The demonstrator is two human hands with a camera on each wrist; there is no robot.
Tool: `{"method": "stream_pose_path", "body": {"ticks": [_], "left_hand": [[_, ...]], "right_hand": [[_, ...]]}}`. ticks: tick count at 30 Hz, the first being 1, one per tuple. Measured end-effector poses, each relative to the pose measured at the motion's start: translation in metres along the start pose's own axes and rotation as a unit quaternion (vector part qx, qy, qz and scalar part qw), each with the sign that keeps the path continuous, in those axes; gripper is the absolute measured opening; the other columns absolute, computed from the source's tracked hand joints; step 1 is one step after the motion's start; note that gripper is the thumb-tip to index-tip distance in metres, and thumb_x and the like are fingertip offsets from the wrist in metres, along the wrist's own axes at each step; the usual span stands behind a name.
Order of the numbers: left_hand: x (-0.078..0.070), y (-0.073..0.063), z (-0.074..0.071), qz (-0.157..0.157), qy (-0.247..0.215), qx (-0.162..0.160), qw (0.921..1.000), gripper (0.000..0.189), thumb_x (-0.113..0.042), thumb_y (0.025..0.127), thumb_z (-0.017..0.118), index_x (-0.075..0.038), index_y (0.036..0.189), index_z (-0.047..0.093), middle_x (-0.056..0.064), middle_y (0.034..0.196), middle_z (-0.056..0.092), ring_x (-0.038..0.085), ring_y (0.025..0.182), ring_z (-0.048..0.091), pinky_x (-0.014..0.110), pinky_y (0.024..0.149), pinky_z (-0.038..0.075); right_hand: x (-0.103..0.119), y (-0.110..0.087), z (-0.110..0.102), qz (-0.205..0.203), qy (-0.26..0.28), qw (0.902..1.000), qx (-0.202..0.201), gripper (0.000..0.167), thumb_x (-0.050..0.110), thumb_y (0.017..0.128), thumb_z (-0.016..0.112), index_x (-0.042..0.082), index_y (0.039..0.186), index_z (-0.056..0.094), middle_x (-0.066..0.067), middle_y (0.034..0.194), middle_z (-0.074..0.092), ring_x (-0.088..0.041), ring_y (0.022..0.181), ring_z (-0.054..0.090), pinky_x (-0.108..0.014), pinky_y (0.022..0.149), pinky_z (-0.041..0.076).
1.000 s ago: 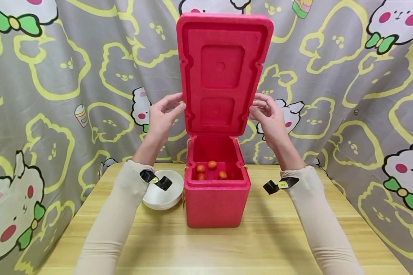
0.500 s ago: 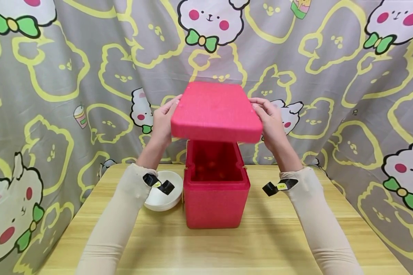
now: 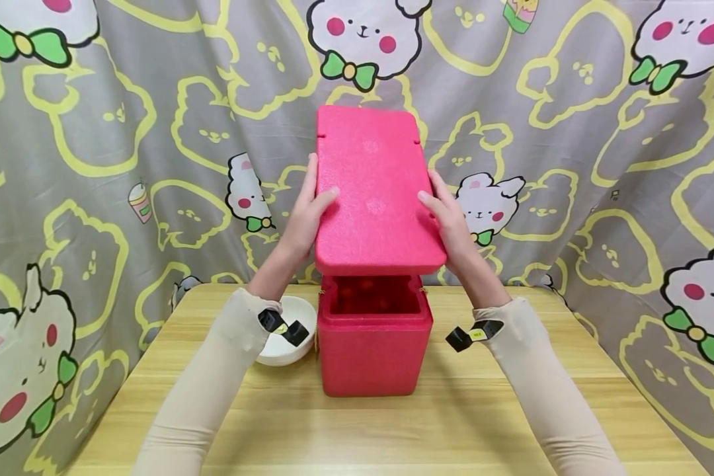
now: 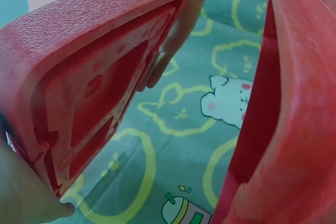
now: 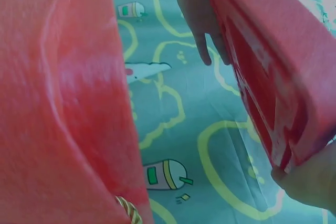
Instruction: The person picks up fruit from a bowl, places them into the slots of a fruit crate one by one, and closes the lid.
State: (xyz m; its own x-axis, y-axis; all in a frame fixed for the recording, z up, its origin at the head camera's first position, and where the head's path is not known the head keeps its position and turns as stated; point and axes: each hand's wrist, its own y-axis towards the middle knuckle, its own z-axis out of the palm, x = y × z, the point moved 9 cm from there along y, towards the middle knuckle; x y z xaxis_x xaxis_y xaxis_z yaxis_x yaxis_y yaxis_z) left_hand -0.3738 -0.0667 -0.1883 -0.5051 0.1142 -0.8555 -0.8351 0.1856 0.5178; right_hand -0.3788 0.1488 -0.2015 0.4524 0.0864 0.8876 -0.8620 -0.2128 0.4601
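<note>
Both hands hold a pink-red foam box lid (image 3: 373, 185) above the matching foam box (image 3: 376, 360). My left hand (image 3: 308, 210) grips its left edge, thumb on the smooth outer face. Opposite, my right hand (image 3: 450, 215) grips the right edge the same way. The lid is tilted, its near edge low over the box mouth but apart from the rim. The left wrist view shows the lid's recessed underside (image 4: 105, 87). Inside the box, dim orange round fruits (image 3: 365, 285) are hard to make out.
A white bowl (image 3: 285, 350) stands left of the box, partly behind my left wrist. Gold cord (image 5: 128, 211) shows at the box's side. The wooden table (image 3: 512, 410) ends at a patterned grey curtain (image 3: 184, 132) behind.
The lid has swung from upright, underside facing me, to tilted with its outer face showing. Both hands have shifted their hold, thumbs now on the outer face. The box stays put.
</note>
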Motion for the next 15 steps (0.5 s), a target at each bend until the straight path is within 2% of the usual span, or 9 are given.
{"method": "stream_pose_path", "body": {"ticks": [4, 9, 12, 15], "left_hand": [[0.000, -0.002, 0.001, 0.010, 0.033, 0.021, 0.9992, 0.086, -0.021, 0.094, 0.056, -0.031, 0.165, 0.008, -0.017, 0.170, -0.004, 0.012, 0.153, 0.013, 0.050, 0.120, 0.031], [-0.002, -0.009, -0.004, 0.034, 0.131, 0.028, 0.9904, 0.078, -0.020, 0.091, 0.061, -0.025, 0.162, 0.027, -0.016, 0.171, -0.008, 0.013, 0.157, 0.006, 0.054, 0.120, 0.031], [-0.001, -0.013, -0.003, 0.045, 0.173, 0.025, 0.9836, 0.078, -0.020, 0.091, 0.062, -0.022, 0.162, 0.030, -0.013, 0.172, -0.009, 0.013, 0.158, 0.003, 0.054, 0.121, 0.027], [0.003, -0.016, -0.002, 0.041, 0.186, 0.025, 0.9813, 0.081, -0.020, 0.091, 0.063, -0.019, 0.163, 0.026, -0.010, 0.172, -0.009, 0.014, 0.158, 0.001, 0.055, 0.123, 0.023]], "right_hand": [[0.002, -0.002, 0.009, -0.016, -0.006, 0.9993, 0.034, 0.077, 0.025, 0.098, 0.053, 0.029, 0.164, 0.014, 0.008, 0.169, 0.014, -0.014, 0.151, 0.022, -0.043, 0.121, 0.026], [0.005, -0.006, 0.011, -0.027, -0.050, 0.9977, 0.038, 0.078, 0.022, 0.097, 0.058, 0.026, 0.164, 0.018, 0.014, 0.171, -0.003, -0.010, 0.157, 0.001, -0.050, 0.126, 0.014], [0.003, -0.009, 0.011, -0.018, -0.065, 0.9970, 0.039, 0.077, 0.021, 0.097, 0.058, 0.026, 0.164, 0.020, 0.016, 0.171, -0.004, -0.010, 0.158, -0.002, -0.051, 0.126, 0.015], [-0.005, -0.012, 0.011, 0.011, -0.067, 0.9969, 0.040, 0.076, 0.022, 0.097, 0.059, 0.028, 0.163, 0.022, 0.017, 0.171, -0.003, -0.011, 0.157, 0.000, -0.051, 0.123, 0.021]]}}
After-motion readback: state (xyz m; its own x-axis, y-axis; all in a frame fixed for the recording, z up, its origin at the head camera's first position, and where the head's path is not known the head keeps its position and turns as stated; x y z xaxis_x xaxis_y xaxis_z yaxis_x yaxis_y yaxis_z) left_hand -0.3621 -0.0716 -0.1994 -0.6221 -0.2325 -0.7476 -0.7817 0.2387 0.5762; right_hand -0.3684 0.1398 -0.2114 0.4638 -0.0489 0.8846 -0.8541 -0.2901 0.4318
